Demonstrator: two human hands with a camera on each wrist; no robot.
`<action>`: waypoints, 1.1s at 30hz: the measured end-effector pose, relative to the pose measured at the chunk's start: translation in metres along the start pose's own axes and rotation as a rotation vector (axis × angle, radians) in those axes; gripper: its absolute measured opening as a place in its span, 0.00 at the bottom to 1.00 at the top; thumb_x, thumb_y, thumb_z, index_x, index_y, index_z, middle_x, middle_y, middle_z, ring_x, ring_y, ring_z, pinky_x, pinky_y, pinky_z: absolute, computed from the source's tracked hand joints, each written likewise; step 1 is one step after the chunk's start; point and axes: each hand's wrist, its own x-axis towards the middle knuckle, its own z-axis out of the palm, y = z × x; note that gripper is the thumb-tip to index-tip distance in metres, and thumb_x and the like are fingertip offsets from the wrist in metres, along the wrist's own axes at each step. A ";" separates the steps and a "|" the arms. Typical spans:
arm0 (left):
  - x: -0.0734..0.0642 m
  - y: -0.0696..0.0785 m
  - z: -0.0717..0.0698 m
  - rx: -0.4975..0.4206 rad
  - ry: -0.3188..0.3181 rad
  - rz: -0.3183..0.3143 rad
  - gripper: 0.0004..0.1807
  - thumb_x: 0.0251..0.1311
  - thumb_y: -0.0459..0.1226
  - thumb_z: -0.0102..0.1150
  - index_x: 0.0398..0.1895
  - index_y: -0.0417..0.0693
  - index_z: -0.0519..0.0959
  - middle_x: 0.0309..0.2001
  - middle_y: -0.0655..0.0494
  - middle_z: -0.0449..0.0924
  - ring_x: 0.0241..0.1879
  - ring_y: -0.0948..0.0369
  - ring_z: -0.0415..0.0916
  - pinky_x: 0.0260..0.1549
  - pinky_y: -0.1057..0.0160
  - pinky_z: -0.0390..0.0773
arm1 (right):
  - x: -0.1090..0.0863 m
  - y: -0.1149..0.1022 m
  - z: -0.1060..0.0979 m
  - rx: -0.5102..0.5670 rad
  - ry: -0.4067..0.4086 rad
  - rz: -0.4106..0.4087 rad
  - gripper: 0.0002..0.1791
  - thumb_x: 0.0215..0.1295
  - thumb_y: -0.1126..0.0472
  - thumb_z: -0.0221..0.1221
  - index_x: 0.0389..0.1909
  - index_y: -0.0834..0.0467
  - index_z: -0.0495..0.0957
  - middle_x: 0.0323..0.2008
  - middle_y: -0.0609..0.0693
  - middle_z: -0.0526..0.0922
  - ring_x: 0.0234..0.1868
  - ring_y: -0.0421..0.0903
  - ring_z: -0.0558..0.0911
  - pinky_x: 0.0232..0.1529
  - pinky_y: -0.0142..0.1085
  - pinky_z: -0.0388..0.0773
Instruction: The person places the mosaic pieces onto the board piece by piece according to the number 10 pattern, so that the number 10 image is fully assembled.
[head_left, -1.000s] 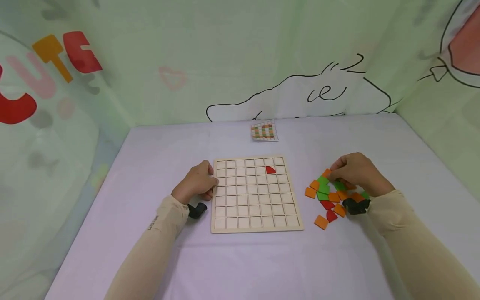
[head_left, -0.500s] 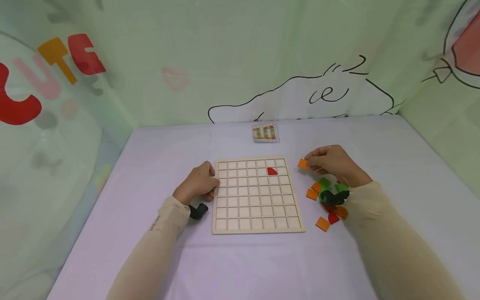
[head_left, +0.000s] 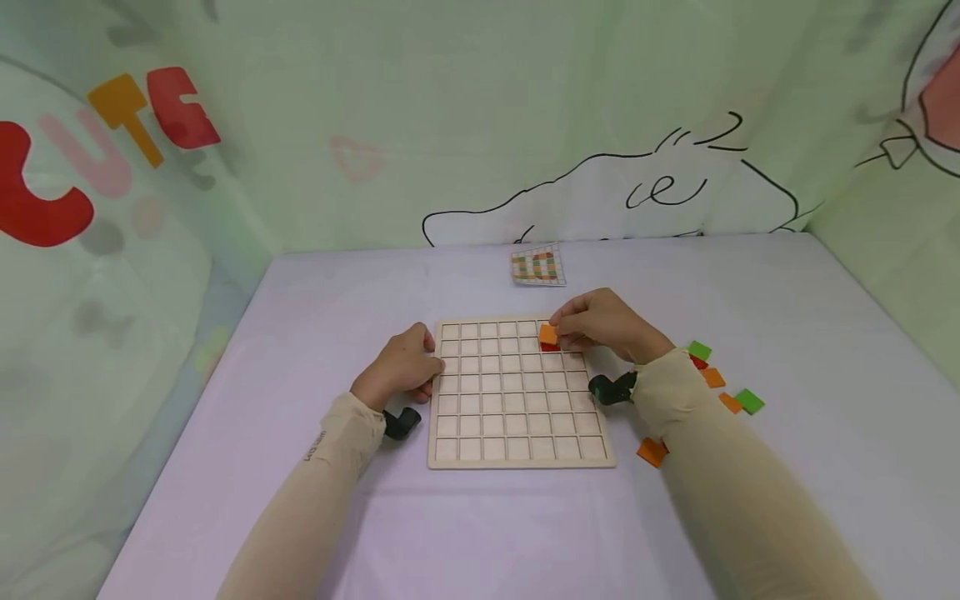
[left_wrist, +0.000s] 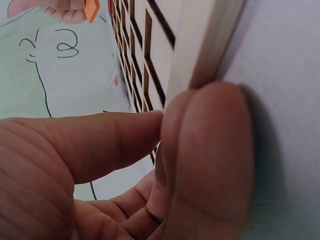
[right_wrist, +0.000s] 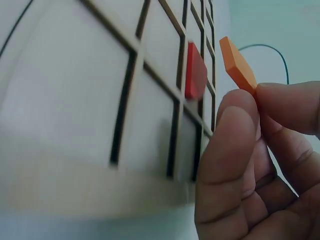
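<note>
Wooden board [head_left: 491, 424] lies nearest you on the counter [head_left: 420, 533], its left edge pinched in the grip of your left hand [head_left: 399, 362]. Right of it, loose tiles [head_left: 750, 402] sit partly hidden by your sleeve [head_left: 738, 479], which could drag them if lowered. Your right hand [head_left: 606, 323] has its grip closed on an orange tile [head_left: 548, 334], held above the board near the red tile [head_left: 551, 348]; a tilted or off-centre drop could nudge that piece loose. Farthest away: a patterned card [head_left: 537, 266].
</note>
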 end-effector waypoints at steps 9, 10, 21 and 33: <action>0.000 0.000 0.001 -0.015 -0.009 0.005 0.14 0.69 0.30 0.57 0.53 0.40 0.66 0.20 0.47 0.77 0.16 0.60 0.75 0.18 0.65 0.83 | 0.008 -0.005 0.014 -0.066 -0.016 0.009 0.13 0.72 0.64 0.61 0.52 0.67 0.82 0.43 0.58 0.86 0.34 0.44 0.83 0.36 0.31 0.86; 0.001 0.000 0.001 -0.013 -0.008 0.007 0.14 0.69 0.30 0.57 0.53 0.39 0.67 0.20 0.47 0.77 0.16 0.60 0.75 0.18 0.65 0.83 | 0.008 -0.006 0.015 -0.075 -0.015 0.004 0.13 0.72 0.64 0.60 0.52 0.67 0.83 0.43 0.58 0.86 0.34 0.44 0.83 0.35 0.31 0.86; 0.003 -0.002 0.001 -0.001 -0.009 0.023 0.13 0.69 0.30 0.56 0.52 0.39 0.66 0.19 0.47 0.78 0.15 0.60 0.76 0.17 0.65 0.83 | 0.009 -0.013 0.021 -0.148 -0.019 -0.026 0.12 0.72 0.63 0.59 0.49 0.67 0.84 0.39 0.56 0.87 0.34 0.46 0.81 0.35 0.33 0.84; 0.003 -0.003 -0.002 -0.003 -0.012 0.015 0.14 0.70 0.30 0.56 0.53 0.39 0.66 0.19 0.47 0.78 0.15 0.60 0.76 0.18 0.65 0.83 | 0.013 -0.014 0.026 -0.140 -0.015 -0.016 0.10 0.73 0.63 0.61 0.46 0.66 0.85 0.34 0.53 0.85 0.31 0.44 0.79 0.33 0.32 0.81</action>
